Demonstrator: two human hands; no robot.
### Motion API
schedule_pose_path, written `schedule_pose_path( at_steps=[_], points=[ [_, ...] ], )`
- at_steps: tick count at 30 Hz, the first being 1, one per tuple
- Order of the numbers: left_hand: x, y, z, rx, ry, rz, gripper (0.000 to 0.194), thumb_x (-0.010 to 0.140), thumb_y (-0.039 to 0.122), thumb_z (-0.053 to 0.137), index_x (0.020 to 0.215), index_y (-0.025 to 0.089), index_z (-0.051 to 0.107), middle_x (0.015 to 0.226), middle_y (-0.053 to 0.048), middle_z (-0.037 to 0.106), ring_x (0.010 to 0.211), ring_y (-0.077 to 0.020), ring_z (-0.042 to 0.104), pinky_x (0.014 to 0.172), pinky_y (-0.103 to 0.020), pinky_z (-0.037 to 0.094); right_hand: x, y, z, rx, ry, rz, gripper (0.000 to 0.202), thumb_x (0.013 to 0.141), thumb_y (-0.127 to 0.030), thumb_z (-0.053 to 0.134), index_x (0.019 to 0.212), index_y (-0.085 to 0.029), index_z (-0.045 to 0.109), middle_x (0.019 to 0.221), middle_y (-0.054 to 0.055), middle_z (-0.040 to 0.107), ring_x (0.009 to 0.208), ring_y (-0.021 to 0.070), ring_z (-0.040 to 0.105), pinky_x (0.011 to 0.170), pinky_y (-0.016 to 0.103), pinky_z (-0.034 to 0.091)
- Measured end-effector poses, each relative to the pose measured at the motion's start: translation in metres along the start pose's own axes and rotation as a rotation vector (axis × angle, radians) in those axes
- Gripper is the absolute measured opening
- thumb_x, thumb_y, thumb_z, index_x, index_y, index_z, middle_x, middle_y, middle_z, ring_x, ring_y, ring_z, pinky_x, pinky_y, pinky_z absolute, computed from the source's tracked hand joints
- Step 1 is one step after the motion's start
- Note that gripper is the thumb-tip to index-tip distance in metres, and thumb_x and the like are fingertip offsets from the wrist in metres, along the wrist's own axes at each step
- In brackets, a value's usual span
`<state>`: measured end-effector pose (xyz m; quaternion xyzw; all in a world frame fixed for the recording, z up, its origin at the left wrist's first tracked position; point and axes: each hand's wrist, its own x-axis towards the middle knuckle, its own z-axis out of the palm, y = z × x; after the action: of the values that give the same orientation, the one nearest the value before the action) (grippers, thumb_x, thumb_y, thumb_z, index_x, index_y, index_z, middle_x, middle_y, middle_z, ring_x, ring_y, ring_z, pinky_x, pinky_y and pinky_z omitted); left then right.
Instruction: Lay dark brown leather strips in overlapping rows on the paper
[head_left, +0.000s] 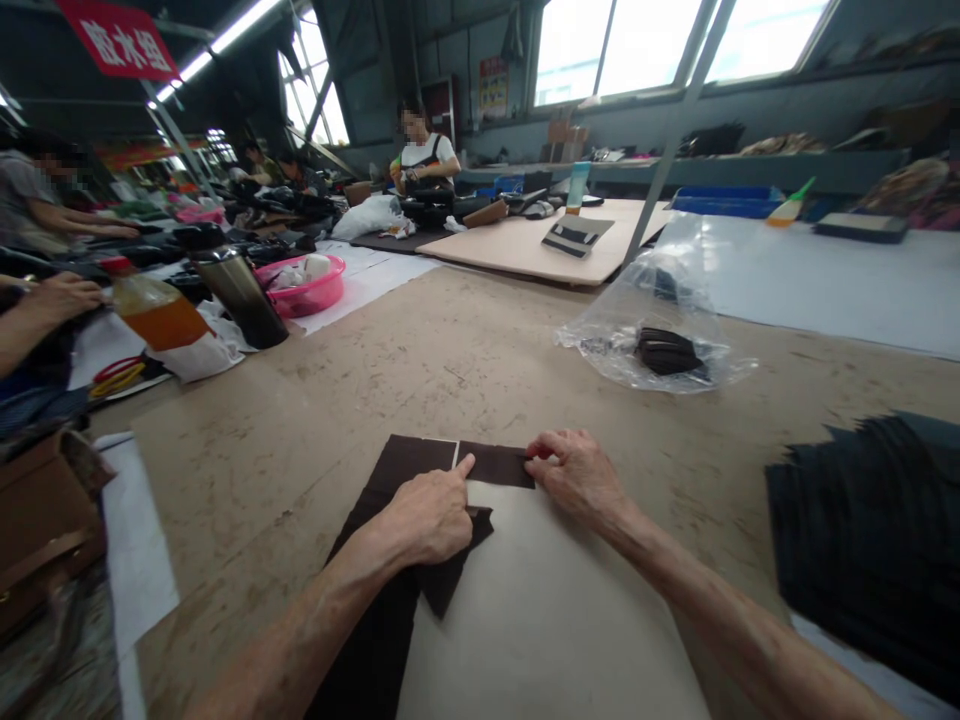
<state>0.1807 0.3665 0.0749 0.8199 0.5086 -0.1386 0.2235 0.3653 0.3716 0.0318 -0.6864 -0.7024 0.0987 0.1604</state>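
Observation:
In front of me a pale beige sheet (555, 620) lies on the table, with dark brown material (367, 610) along its left side. A dark brown strip (495, 462) runs across the far end, and a thin pale gap separates it from the dark material. My left hand (431, 515) presses its extended index finger on the strip beside that gap. Its other fingers are curled over a dark brown piece (446, 585) that sticks out beneath them. My right hand (577, 475) pinches the strip's right end between thumb and fingers.
A stack of dark pieces (862, 540) lies at right; a clear plastic bag (652, 330) holds dark strips. Leftward stand an amber-filled bottle (161, 315), a thermos (238, 290) and a pink basket (304, 290). A brown leather bag (49, 520) and a co-worker's hand (64, 300) are further left.

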Motion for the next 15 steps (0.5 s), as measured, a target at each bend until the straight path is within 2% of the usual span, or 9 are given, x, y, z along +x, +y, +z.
schedule_pose_path(
  at_steps=[5, 9, 15],
  points=[
    [0.002, 0.003, 0.003, 0.024, 0.008, 0.008, 0.043, 0.082, 0.036, 0.047, 0.119, 0.015, 0.042, 0.092, -0.007, 0.061, 0.08, -0.0178, 0.06, 0.073, -0.038, 0.048, 0.006, -0.003, -0.007, 0.013, -0.127, 0.044, 0.019, 0.082, -0.032, 0.051, 0.084, -0.014, 0.057, 0.082, 0.001, 0.058, 0.079, 0.0143, 0.055, 0.071, 0.033, 0.045],
    [0.003, 0.001, 0.004, 0.024, 0.011, 0.017, 0.039, 0.082, 0.034, 0.049, 0.116, 0.015, 0.045, 0.097, -0.007, 0.061, 0.082, -0.0178, 0.059, 0.074, -0.038, 0.048, 0.011, -0.003, -0.006, 0.015, -0.203, 0.083, 0.019, 0.083, -0.032, 0.05, 0.085, -0.014, 0.057, 0.081, 0.001, 0.059, 0.073, 0.0126, 0.056, 0.067, 0.031, 0.047],
    [0.003, -0.002, 0.004, 0.026, 0.012, 0.032, 0.036, 0.081, 0.033, 0.049, 0.113, 0.015, 0.047, 0.094, -0.006, 0.062, 0.08, -0.017, 0.06, 0.073, -0.037, 0.048, 0.011, -0.012, -0.009, -0.003, -0.184, 0.056, 0.017, 0.084, -0.029, 0.049, 0.081, -0.015, 0.058, 0.085, 0.002, 0.059, 0.082, 0.0145, 0.055, 0.074, 0.034, 0.045]
  ],
)
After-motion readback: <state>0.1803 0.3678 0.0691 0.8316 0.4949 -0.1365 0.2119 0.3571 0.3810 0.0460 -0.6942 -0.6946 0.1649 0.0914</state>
